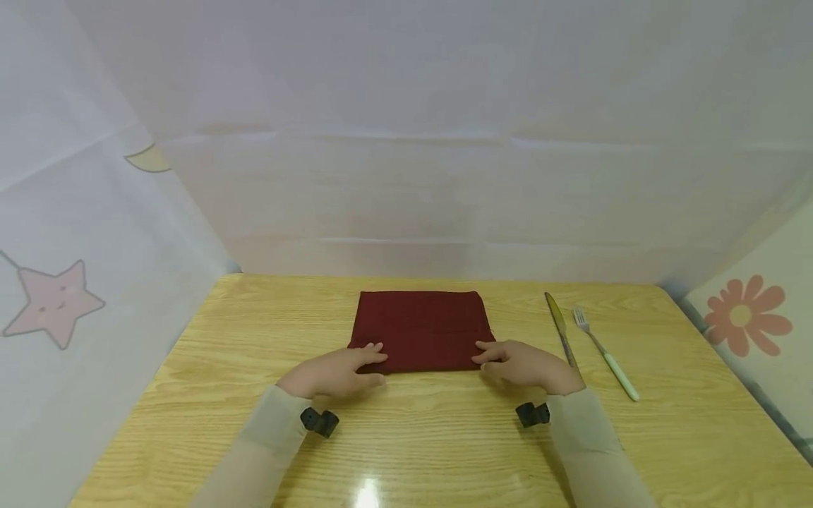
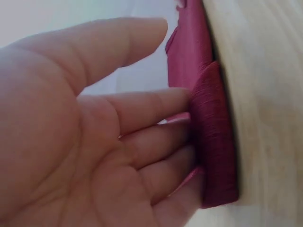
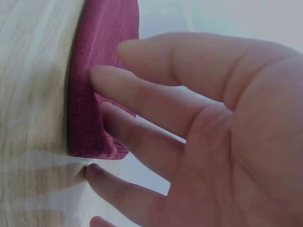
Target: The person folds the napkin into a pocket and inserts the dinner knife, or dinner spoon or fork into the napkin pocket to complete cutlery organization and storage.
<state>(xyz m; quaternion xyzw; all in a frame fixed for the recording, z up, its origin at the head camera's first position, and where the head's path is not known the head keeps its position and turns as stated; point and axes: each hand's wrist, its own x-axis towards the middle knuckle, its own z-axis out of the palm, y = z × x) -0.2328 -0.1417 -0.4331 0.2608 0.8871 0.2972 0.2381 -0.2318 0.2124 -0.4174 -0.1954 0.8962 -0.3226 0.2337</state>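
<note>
Hands set apart, fingers loosely extended: near left corner of cloth (image 1: 422, 328) touched by left hand (image 1: 335, 372), near right by right hand (image 1: 527, 367). Cloth folded, laid flat close to middle of surface's (image 1: 432, 444) far edge. Fork (image 1: 602, 351) and knife (image 1: 559, 319) laid toward far right corner, knife partly hidden by right wrist. Sheet (image 1: 413, 176) hung beyond.

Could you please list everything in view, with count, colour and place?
Wood-grain table: 1, light yellow-brown, beneath the cloth and cutlery
Folded rectangular cloth: 1, dark red, table's far middle
Slim knife: 1, yellowish blade, right of cloth
Metal fork: 1, pale green handle, right of knife
Printed backdrop: count unclear, whitish, around table
Star print: 1, pink, left
Crescent print: 1, yellow, left
Flower print: 1, coral, right
Wrist devices: 2, black, one per wrist
Sleeves: 2, cream, both arms
Left hand: 1, bare, cloth's near left corner
Right hand: 1, bare, near right corner
</note>
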